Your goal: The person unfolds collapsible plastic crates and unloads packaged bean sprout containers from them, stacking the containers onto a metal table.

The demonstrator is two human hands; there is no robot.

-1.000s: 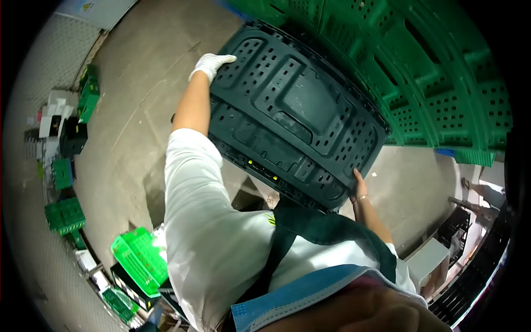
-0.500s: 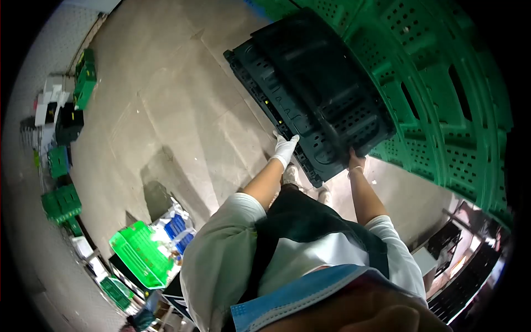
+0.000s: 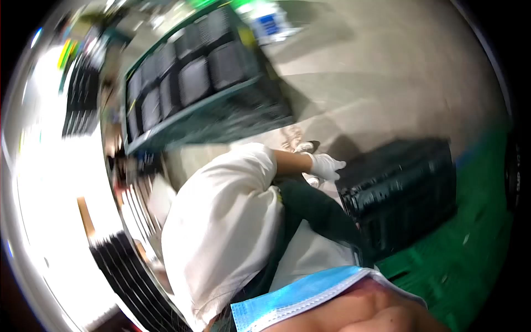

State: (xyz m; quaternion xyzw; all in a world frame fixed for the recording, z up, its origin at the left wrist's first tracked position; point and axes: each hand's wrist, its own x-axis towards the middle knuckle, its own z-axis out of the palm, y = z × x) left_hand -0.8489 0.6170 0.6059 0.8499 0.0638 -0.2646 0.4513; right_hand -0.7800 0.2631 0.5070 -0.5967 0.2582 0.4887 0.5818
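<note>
My left hand [image 3: 326, 167] wears a white glove and is at the near corner of a dark folded plastic crate [image 3: 406, 202]. Its fingers curve against the crate's edge, though motion blur softens them. To the right of my apron, the crate leans close to large green perforated plastic crates [image 3: 470, 246]. I cannot make out my right hand; that arm does not show either.
On my left, a large grey-green crate [image 3: 207, 119] holds several black containers [image 3: 196, 80]. Stacks of black trays [image 3: 130, 276] stand by a bright white surface at far left. A white and blue bag [image 3: 271, 25] lies on the concrete floor [image 3: 387, 72].
My view has swung left, so the dark crate now appears at the right. The crate of black containers has come into view, and my right hand has left it.
</note>
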